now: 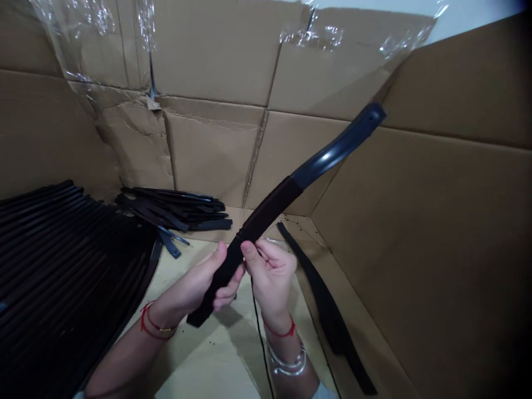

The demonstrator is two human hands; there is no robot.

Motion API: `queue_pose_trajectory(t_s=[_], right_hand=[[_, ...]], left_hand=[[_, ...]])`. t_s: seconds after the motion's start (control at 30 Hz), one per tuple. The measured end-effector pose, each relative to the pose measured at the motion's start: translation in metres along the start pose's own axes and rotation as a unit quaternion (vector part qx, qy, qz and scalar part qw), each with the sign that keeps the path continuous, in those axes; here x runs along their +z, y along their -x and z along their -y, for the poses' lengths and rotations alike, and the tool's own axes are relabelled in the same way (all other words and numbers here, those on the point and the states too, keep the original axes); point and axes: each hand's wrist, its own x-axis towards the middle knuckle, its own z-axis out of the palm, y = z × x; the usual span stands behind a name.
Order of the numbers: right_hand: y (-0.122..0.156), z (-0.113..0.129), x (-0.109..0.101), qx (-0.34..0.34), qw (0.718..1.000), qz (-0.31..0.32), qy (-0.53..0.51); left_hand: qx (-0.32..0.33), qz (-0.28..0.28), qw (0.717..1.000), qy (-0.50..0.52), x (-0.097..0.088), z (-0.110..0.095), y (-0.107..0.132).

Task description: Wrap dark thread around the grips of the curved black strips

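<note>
A long, curved black leather-like strap (328, 157) slants up to the right, its glossy far end pierced by a small hole. Dark brown wrapping (270, 209) covers its middle, with a raised ridge like a cord turn near my fingers. My left hand (201, 284) is closed around the lower, matt part, thumb on top and fingers beneath. Close beside it, my right hand (270, 280) pinches at the strap's edge, thumb and fingers together. A thin black cord (258, 327) hangs from under my right fingers; the exact pinch point is partly hidden.
Many similar dark straps (62, 277) lie in overlapping rows at left. A loose pile (178, 208) sits behind them. One more black strap (328, 310) lies at right. Tall cardboard walls (216, 144) with clear tape surround the pale work surface (199, 366).
</note>
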Motion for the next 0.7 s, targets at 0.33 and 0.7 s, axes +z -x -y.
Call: queue_pose_trajectory(t_s=[0.33, 0.7], right_hand=[[-0.007, -0.006, -0.01, 0.103, 0.975, 0.146, -0.131], [-0.003, -0.002, -0.012, 0.054, 0.995, 0.081, -0.03]], left_hand=[[-0.079, 0.06, 0.989, 0.109, 0.0, 0.003, 0.001], [0.016, 0.081, 0.992, 0.098, 0.002, 0.002, -0.001]])
